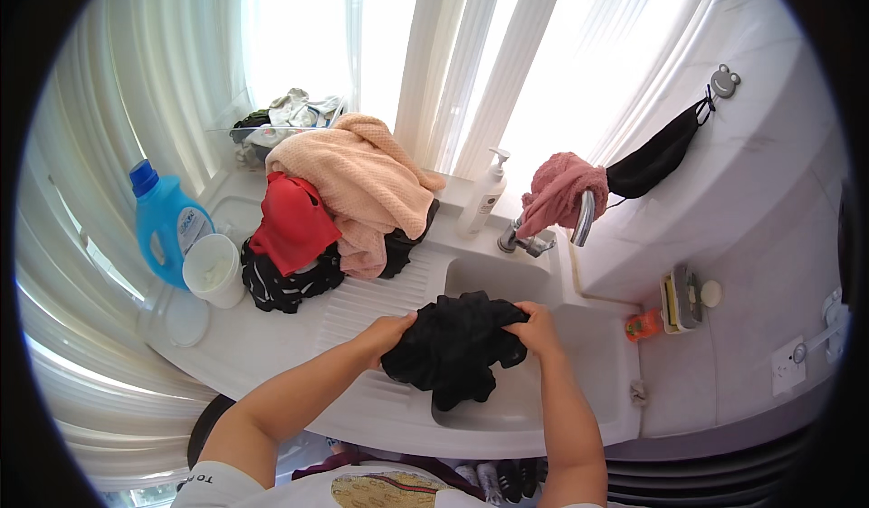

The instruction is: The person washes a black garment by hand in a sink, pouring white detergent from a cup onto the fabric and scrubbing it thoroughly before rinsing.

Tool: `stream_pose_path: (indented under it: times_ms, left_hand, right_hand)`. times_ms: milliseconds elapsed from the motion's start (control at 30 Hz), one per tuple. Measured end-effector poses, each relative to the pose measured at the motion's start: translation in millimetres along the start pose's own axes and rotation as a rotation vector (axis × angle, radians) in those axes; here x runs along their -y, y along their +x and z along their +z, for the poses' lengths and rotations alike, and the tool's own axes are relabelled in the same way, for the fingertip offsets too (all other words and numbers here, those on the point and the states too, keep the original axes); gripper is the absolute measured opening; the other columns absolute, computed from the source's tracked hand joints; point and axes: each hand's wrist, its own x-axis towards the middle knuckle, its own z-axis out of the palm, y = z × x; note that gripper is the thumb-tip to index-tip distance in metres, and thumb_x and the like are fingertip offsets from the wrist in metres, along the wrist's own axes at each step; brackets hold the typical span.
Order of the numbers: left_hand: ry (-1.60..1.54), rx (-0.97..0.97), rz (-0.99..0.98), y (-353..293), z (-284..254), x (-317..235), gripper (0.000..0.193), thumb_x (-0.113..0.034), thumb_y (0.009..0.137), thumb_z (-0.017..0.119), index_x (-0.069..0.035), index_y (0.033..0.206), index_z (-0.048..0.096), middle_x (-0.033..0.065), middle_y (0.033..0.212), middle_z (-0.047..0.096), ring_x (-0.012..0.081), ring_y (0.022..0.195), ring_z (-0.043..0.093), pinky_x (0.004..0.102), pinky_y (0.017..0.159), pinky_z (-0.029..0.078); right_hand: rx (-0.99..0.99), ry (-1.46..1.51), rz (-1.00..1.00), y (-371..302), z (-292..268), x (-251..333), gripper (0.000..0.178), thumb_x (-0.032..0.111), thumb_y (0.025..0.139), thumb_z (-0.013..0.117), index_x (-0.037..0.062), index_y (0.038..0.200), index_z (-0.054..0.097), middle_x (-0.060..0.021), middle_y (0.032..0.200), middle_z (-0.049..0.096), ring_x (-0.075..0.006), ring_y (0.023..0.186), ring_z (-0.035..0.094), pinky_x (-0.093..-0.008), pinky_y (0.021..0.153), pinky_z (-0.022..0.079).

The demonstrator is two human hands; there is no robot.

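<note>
Black fabric [455, 350], bunched and crumpled, is held over the near left part of the sink [587, 399], its left side reaching over the edge of the ridged surface [262, 354]. The left hand [385, 338] is clamped on its left edge and the right hand [536, 329] pinches its upper right corner. I judge the step in hand to be handling this piece over the basin; whether it is wet, I cannot tell. Its folds look loose, so the next move probably calls for firm grips on both sides, keeping the dangling part within the sink. Beyond the left hand lie a peach towel [362, 169] and a red cloth [291, 223]; a pink cloth [563, 187] drapes over the faucet [587, 218].
</note>
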Motion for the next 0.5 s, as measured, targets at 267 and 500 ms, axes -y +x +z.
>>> stream_pose_path:
  times_ms: [267,500]
  left_hand:
    - [-0.107,-0.11,0.001,-10,58,31,0.061,-0.048,0.1,0.047,-0.002,0.141,0.046,0.013,0.136,0.055,0.029,0.128,0.052,0.0384,0.112,0.034]
    - [0.062,-0.117,0.76,-1,51,29,0.031,-0.029,0.099,0.058,0.0,0.11,0.067,0.0107,0.102,0.067,0.0129,0.097,0.057,0.0285,0.085,0.044]
  right_hand:
    - [0.009,-0.203,-0.334,-17,-35,79,0.032,-0.003,0.068,0.072,-0.0014,0.1,0.071,-0.0072,0.093,0.071,-0.0156,0.085,0.066,-0.0284,0.078,0.052]
    - [-0.051,0.069,-0.365,-13,65,124,0.041,-0.003,0.065,0.064,0.002,0.105,0.07,-0.0136,0.101,0.07,-0.0266,0.096,0.066,-0.0324,0.088,0.05]
